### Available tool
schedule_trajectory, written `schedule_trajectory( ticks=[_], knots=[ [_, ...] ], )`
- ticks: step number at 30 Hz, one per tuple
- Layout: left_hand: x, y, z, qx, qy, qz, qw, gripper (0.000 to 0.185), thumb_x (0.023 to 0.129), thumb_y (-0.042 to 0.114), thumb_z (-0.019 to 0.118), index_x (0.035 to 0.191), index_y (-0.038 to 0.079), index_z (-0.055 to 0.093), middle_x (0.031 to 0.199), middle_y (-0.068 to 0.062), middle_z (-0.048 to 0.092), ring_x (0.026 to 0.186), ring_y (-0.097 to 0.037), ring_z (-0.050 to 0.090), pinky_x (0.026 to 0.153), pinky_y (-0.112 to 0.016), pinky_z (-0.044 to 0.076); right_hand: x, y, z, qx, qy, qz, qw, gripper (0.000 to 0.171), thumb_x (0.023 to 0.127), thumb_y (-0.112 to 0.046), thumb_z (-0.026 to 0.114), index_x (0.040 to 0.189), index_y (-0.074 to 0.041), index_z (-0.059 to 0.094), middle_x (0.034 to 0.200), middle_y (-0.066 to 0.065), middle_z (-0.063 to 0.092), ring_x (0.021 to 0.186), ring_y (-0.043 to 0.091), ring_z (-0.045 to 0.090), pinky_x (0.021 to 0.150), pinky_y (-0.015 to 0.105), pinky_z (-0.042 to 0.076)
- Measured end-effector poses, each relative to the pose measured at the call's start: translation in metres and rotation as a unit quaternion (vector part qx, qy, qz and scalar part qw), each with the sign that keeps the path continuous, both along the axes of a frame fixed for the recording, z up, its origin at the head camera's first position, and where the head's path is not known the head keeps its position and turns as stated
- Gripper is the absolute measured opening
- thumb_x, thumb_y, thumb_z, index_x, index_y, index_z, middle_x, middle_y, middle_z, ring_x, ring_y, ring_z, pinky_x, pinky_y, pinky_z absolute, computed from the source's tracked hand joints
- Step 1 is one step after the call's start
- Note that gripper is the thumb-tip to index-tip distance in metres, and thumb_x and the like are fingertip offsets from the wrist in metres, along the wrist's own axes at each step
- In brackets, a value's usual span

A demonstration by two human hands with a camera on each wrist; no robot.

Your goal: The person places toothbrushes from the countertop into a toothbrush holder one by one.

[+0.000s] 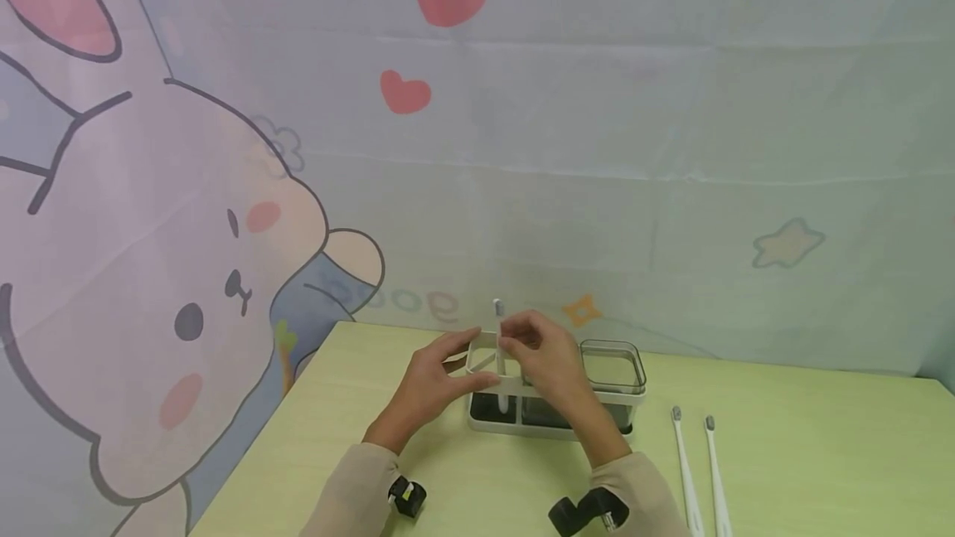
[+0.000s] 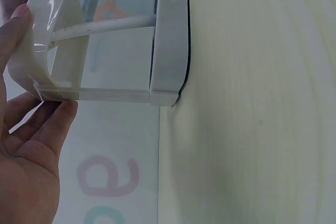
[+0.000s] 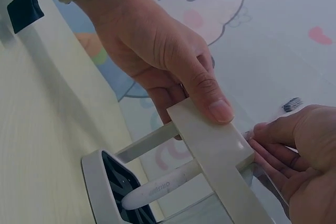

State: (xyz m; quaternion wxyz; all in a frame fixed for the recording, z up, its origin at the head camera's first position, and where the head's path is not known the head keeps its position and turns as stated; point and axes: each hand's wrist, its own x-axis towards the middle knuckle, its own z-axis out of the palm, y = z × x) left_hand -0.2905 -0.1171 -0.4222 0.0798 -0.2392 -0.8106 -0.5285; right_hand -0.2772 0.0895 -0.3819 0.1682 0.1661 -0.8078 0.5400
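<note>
A toothbrush holder with a white upper frame (image 3: 210, 145) and a dark-lined base (image 1: 522, 429) stands on the table. My left hand (image 1: 433, 379) grips the frame's left end, thumb at the front and fingers behind. With its thumb and fingers, my right hand (image 1: 550, 359) pinches a white toothbrush (image 1: 498, 313) just below its bristles. The toothbrush stands nearly upright through the frame's left opening. In the right wrist view, its rounded handle end (image 3: 139, 196) is down at the dark base. A clear cup (image 1: 636, 367) sits in the holder's right side.
Two more white toothbrushes, a nearer one (image 1: 688, 475) and one to its right (image 1: 717, 479), lie on the yellow-green table (image 1: 821, 437) right of the holder. Behind the table hangs a cloth (image 1: 597, 123) printed with a rabbit and hearts.
</note>
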Motion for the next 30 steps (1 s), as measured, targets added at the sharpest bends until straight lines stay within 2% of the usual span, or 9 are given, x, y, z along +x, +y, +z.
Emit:
schedule_trajectory(
  ticks=[5, 10, 17, 23, 30],
  knots=[
    [0.0, -0.001, 0.002, 0.0, -0.006, 0.001, 1.0, 0.074, 0.088, 0.023, 0.091, 0.153, 0.008, 0.058, 0.15, -0.009, 0.059, 0.14, -0.03, 0.055, 0.111, -0.037, 0.054, 0.0, 0.003, 0.003, -0.014, -0.006, 0.012, 1.0, 0.018, 0.096, -0.004, 0.079, 0.114, -0.002, 0.075, 0.107, 0.005, 0.076, 0.099, 0.023, 0.072, 0.094, 0.045, 0.062],
    [0.0, 0.002, 0.002, 0.011, 0.003, -0.009, 0.9999, 0.073, 0.089, 0.021, 0.09, 0.152, 0.004, 0.058, 0.149, -0.014, 0.059, 0.14, -0.036, 0.054, 0.111, -0.04, 0.054, 0.005, 0.014, 0.007, -0.021, -0.006, 0.013, 1.0, 0.02, 0.098, -0.005, 0.077, 0.118, -0.001, 0.074, 0.109, 0.008, 0.075, 0.102, 0.025, 0.072, 0.096, 0.044, 0.062],
    [0.0, 0.008, -0.002, 0.011, -0.005, -0.016, 0.9998, 0.073, 0.089, 0.022, 0.09, 0.152, 0.004, 0.057, 0.149, -0.014, 0.059, 0.14, -0.035, 0.054, 0.112, -0.038, 0.053, 0.014, 0.038, 0.012, -0.017, -0.014, 0.008, 1.0, 0.023, 0.1, -0.009, 0.077, 0.12, 0.001, 0.073, 0.112, 0.01, 0.075, 0.103, 0.024, 0.072, 0.094, 0.03, 0.061],
    [-0.001, 0.009, -0.003, 0.015, -0.011, -0.013, 0.9997, 0.073, 0.089, 0.022, 0.09, 0.152, 0.004, 0.058, 0.149, -0.014, 0.059, 0.14, -0.036, 0.055, 0.111, -0.039, 0.054, 0.031, 0.066, 0.02, 0.002, 0.019, -0.003, 1.0, 0.022, 0.102, -0.014, 0.075, 0.121, -0.003, 0.074, 0.114, 0.008, 0.075, 0.104, 0.022, 0.072, 0.093, 0.022, 0.059],
    [0.002, 0.008, -0.001, 0.013, -0.018, -0.01, 0.9997, 0.074, 0.089, 0.021, 0.09, 0.153, 0.006, 0.057, 0.151, -0.013, 0.058, 0.14, -0.035, 0.054, 0.112, -0.038, 0.053, 0.053, 0.105, 0.028, 0.04, 0.031, -0.03, 0.998, 0.023, 0.103, -0.016, 0.074, 0.121, -0.002, 0.072, 0.112, 0.007, 0.075, 0.101, 0.009, 0.072, 0.091, 0.014, 0.058]
  ],
)
